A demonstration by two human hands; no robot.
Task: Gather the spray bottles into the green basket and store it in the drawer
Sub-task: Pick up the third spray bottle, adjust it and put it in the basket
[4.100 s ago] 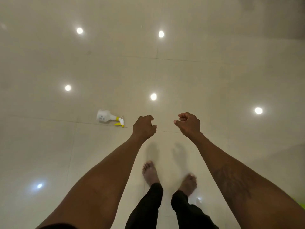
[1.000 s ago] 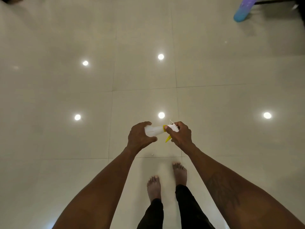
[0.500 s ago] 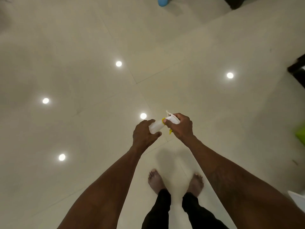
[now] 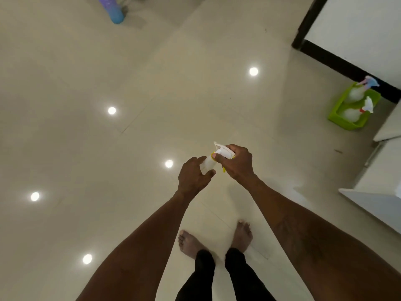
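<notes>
I hold a white spray bottle (image 4: 207,165) with a yellow trigger in front of me, above the tiled floor. My right hand (image 4: 238,164) grips its spray head. My left hand (image 4: 193,177) wraps loosely around its body, with the index finger and thumb on either side. The green basket (image 4: 338,115) stands on the floor at the far right, against a black-edged wall. Inside it lie two spray bottles, one with a pink and blue head (image 4: 355,94) and one with a white and red head (image 4: 351,114). My bare feet are below my hands.
A purple and blue bottle (image 4: 116,11) stands on the floor at the top left. White cabinet fronts (image 4: 373,205) with a metal handle (image 4: 372,155) run along the right edge. A black-framed white panel (image 4: 338,59) fills the top right corner. Ceiling lights reflect off the glossy tiles.
The bottle that lay on the floor is now in both hands. The view has swung right, bringing the green basket and cabinets into sight. My left fingers have loosened on the bottle.
</notes>
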